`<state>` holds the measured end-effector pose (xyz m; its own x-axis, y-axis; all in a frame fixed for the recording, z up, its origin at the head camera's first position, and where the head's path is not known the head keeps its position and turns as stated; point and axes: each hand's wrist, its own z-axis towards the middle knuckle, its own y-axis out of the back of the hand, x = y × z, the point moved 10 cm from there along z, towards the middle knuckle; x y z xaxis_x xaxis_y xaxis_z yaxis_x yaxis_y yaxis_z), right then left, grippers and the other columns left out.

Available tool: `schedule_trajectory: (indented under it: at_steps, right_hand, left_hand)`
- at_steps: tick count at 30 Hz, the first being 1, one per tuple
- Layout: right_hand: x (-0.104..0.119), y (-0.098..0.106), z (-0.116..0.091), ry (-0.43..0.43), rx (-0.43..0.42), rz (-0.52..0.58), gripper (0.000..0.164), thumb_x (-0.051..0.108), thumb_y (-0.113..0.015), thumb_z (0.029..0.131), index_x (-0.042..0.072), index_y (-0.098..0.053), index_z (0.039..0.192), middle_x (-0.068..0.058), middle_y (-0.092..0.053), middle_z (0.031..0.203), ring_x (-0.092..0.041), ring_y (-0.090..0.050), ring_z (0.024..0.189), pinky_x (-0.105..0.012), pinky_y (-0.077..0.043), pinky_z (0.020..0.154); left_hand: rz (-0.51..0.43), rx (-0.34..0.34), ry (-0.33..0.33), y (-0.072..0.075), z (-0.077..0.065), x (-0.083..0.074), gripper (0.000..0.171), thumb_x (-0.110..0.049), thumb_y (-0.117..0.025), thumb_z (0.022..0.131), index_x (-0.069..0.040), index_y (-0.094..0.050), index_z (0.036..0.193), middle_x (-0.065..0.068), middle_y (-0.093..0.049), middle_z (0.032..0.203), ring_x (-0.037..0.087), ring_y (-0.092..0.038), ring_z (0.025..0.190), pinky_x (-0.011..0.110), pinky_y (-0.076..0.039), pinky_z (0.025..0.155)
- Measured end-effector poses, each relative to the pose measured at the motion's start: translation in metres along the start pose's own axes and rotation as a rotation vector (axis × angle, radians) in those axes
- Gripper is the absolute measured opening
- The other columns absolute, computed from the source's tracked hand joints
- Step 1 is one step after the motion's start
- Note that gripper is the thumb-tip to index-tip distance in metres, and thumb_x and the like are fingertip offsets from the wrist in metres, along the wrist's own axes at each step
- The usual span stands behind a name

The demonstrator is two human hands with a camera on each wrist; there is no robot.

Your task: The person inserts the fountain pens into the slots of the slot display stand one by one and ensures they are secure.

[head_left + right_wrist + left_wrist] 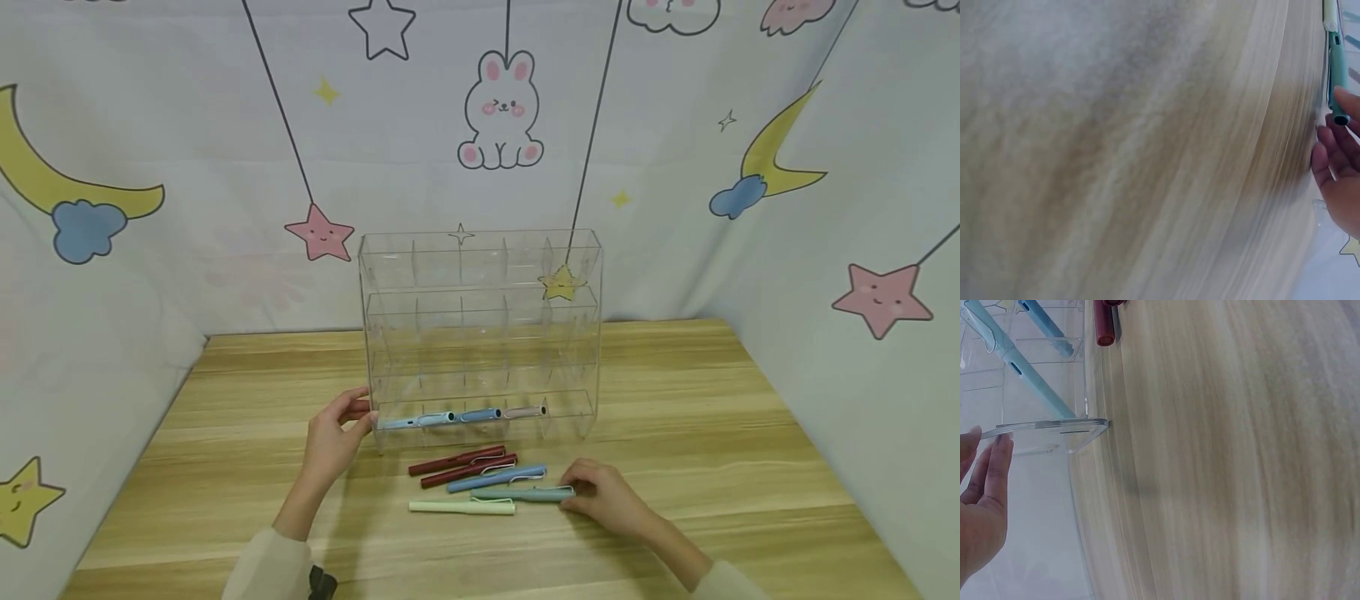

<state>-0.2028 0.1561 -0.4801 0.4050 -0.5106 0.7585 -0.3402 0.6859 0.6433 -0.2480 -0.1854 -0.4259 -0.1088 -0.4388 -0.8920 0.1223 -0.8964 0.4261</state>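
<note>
A clear acrylic rack (pixel 483 292) with several compartments stands upright on the table. My left hand (pixel 330 437) pinches its left side panel, thumb and fingers on opposite faces in the left wrist view. In its bottom row lie a light blue pen (pixel 1029 378), a blue pen (pixel 478 414) and a beige pen (pixel 525 412). The right hand (pixel 603 498) pinches the right end of a teal pen (pixel 525 495) between thumb and fingers. Beside that pen are two dark red pens (pixel 457 461), another blue pen (pixel 497 477) and a pale green pen (pixel 459 507).
The wood-grain table (pixel 675 400) extends around the rack on both sides. White cloth (pixel 420 183) printed with stars, moons and a rabbit hangs behind and at both sides. A small black object (pixel 322 582) shows by the left sleeve.
</note>
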Motion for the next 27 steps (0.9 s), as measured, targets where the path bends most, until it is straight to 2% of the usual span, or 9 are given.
schedule_trajectory:
  at_steps: [5, 11, 22, 27]
  right_hand:
    - [0.003, 0.007, -0.002, 0.035, -0.036, 0.058, 0.014, 0.011, -0.071, 0.078, 0.008, -0.066, 0.091, 0.000, -0.062, 0.089, -0.009, -0.056, 0.077, -0.023, -0.051, 0.068]
    - [0.007, 0.020, -0.004, 0.025, -0.032, 0.115, 0.013, 0.014, -0.067, 0.082, 0.008, -0.065, 0.093, -0.003, -0.062, 0.092, -0.010, -0.056, 0.079, -0.024, -0.052, 0.071]
    - [0.016, 0.067, -0.008, 0.085, -0.079, 0.102, 0.014, 0.003, -0.064, 0.083, 0.006, -0.063, 0.097, -0.006, -0.059, 0.092, -0.009, -0.053, 0.076, -0.023, -0.050, 0.065]
    - [0.024, 0.092, -0.011, 0.131, -0.146, 0.061, 0.017, -0.003, -0.065, 0.080, 0.005, -0.063, 0.095, -0.008, -0.058, 0.090, -0.010, -0.050, 0.071, -0.021, -0.047, 0.059]
  left_hand:
    - [0.017, 0.002, 0.001, 0.000, 0.000, -0.001, 0.035, 0.002, -0.061, 0.085, 0.006, -0.053, 0.119, 0.020, -0.061, 0.100, 0.033, -0.060, 0.094, 0.020, -0.053, 0.070]
    - [0.020, 0.002, 0.001, 0.000, 0.001, 0.000, 0.035, 0.002, -0.061, 0.085, 0.006, -0.053, 0.119, 0.020, -0.061, 0.100, 0.033, -0.060, 0.094, 0.019, -0.052, 0.069]
    - [0.030, -0.005, -0.018, 0.000, 0.001, 0.000, 0.034, 0.002, -0.062, 0.084, 0.006, -0.054, 0.118, 0.020, -0.062, 0.098, 0.033, -0.060, 0.092, 0.018, -0.052, 0.068]
    - [0.041, -0.010, -0.035, 0.000, 0.000, -0.002, 0.033, 0.002, -0.061, 0.085, 0.005, -0.055, 0.117, 0.019, -0.062, 0.098, 0.031, -0.061, 0.090, 0.017, -0.052, 0.067]
